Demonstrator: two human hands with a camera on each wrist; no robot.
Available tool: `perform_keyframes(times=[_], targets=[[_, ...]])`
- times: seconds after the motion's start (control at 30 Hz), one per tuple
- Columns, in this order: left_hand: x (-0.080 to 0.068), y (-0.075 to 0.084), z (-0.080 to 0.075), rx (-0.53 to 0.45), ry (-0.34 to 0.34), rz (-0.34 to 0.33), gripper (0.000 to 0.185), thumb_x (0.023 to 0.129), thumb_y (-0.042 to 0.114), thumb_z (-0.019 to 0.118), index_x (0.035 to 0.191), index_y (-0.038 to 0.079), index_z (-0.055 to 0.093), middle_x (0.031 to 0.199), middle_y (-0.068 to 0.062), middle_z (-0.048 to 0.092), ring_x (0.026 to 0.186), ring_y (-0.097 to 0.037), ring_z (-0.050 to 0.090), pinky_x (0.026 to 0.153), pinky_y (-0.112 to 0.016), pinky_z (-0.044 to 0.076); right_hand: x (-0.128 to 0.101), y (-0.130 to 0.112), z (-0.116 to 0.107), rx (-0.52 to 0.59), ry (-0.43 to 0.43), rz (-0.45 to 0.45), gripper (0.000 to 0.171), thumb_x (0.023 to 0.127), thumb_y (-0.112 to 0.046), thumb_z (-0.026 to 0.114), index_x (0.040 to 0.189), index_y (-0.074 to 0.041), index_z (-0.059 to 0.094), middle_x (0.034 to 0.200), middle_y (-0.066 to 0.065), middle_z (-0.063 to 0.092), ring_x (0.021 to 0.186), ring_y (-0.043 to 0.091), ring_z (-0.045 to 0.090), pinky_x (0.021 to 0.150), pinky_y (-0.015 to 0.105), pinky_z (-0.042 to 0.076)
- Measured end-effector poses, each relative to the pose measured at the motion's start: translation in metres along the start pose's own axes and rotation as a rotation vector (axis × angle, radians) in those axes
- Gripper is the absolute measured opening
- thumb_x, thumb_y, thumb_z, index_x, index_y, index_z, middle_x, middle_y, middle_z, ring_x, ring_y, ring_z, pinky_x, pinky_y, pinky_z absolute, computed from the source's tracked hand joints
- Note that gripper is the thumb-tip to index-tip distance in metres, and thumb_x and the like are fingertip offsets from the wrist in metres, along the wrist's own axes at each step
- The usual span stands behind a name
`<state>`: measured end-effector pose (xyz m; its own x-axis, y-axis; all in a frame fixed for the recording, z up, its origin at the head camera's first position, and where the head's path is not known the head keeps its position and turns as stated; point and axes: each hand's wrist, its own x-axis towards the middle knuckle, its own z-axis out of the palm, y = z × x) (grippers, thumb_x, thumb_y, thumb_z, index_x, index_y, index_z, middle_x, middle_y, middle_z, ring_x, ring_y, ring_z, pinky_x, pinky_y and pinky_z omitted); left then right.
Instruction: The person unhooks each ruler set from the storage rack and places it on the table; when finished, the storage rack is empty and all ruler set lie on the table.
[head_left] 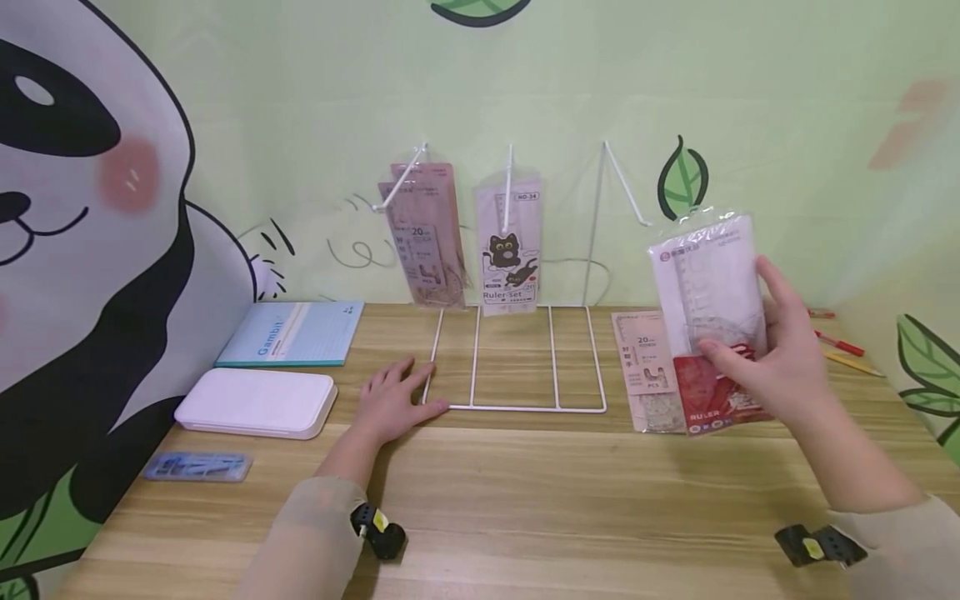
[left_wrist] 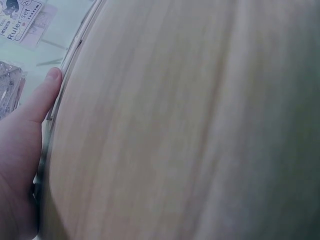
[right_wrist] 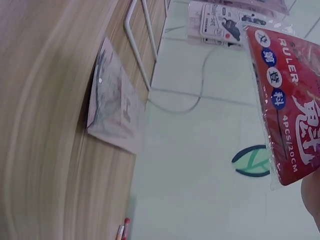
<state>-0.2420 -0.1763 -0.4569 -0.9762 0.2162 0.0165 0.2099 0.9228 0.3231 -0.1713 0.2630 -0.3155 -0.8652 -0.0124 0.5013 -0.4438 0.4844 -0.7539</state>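
Observation:
My right hand (head_left: 780,354) holds a clear ruler set packet with a red bottom label (head_left: 712,317) upright above the table's right side; the packet's red label (right_wrist: 290,105) fills the right wrist view. Under it a pink ruler packet (head_left: 648,367) lies flat on the wood. A white wire display rack (head_left: 517,358) stands in the middle, with pink ruler packets (head_left: 427,233) on its left hook and a cat "Ruler Set" packet (head_left: 510,250) on its middle hook. Its right hook (head_left: 626,187) is bare. My left hand (head_left: 393,400) rests flat on the table, fingers touching the rack's base corner.
A teal notebook (head_left: 292,333) and a white case (head_left: 255,402) lie at the left, with a small blue clear box (head_left: 197,467) nearer the front edge. Red and yellow pens (head_left: 840,346) lie at the far right. A green wall with a panda picture backs the table.

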Motion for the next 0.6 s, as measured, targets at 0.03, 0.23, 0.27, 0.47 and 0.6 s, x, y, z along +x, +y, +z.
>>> perform_keyframes(times=[0.03, 0.23, 0.27, 0.47, 0.6], targets=[[0.000, 0.000, 0.000, 0.000, -0.001, -0.001, 0.079, 0.080, 0.070, 0.052, 0.144, 0.026, 0.039, 0.150, -0.014, 0.026, 0.133, -0.041, 0.023, 0.103, -0.060, 0.016, 0.000, 0.001, -0.002, -0.015, 0.014, 0.017, 0.096, 0.078, 0.006, 0.070, 0.151, -0.020, 0.013, 0.111, 0.003, 0.050, 0.083, -0.002, 0.057, 0.065, 0.012, 0.049], [0.000, -0.001, 0.001, 0.001, 0.000, 0.000, 0.079, 0.080, 0.070, 0.051, 0.145, 0.027, 0.039, 0.151, -0.014, 0.025, 0.133, -0.041, 0.023, 0.103, -0.060, 0.016, 0.004, 0.014, -0.013, -0.101, 0.033, 0.158, 0.094, 0.084, -0.015, 0.070, 0.151, -0.031, 0.007, 0.122, 0.021, 0.049, 0.081, 0.003, 0.053, 0.063, 0.011, 0.047], [0.000, -0.001, 0.001, 0.001, 0.001, 0.001, 0.078, 0.080, 0.070, 0.051, 0.144, 0.027, 0.039, 0.151, -0.014, 0.026, 0.133, -0.041, 0.023, 0.103, -0.060, 0.016, 0.005, 0.017, -0.015, -0.107, 0.026, 0.179, 0.094, 0.085, -0.018, 0.070, 0.151, -0.033, 0.005, 0.124, 0.023, 0.047, 0.082, 0.005, 0.052, 0.063, 0.011, 0.047], [0.000, 0.000, -0.001, 0.000, -0.008, 0.004, 0.079, 0.080, 0.070, 0.051, 0.145, 0.026, 0.039, 0.150, -0.015, 0.026, 0.133, -0.042, 0.024, 0.102, -0.060, 0.016, 0.008, 0.038, -0.025, -0.168, -0.002, 0.278, 0.092, 0.087, -0.031, 0.067, 0.148, -0.041, -0.001, 0.127, 0.026, 0.042, 0.091, 0.019, 0.047, 0.062, 0.011, 0.044], [0.000, 0.000, -0.002, -0.005, -0.009, 0.001, 0.079, 0.080, 0.070, 0.051, 0.145, 0.026, 0.039, 0.151, -0.014, 0.025, 0.133, -0.042, 0.023, 0.102, -0.060, 0.016, 0.011, 0.050, -0.029, -0.210, -0.013, 0.298, 0.091, 0.087, -0.036, 0.066, 0.148, -0.041, -0.002, 0.124, 0.029, 0.044, 0.094, 0.027, 0.047, 0.063, 0.018, 0.044]])
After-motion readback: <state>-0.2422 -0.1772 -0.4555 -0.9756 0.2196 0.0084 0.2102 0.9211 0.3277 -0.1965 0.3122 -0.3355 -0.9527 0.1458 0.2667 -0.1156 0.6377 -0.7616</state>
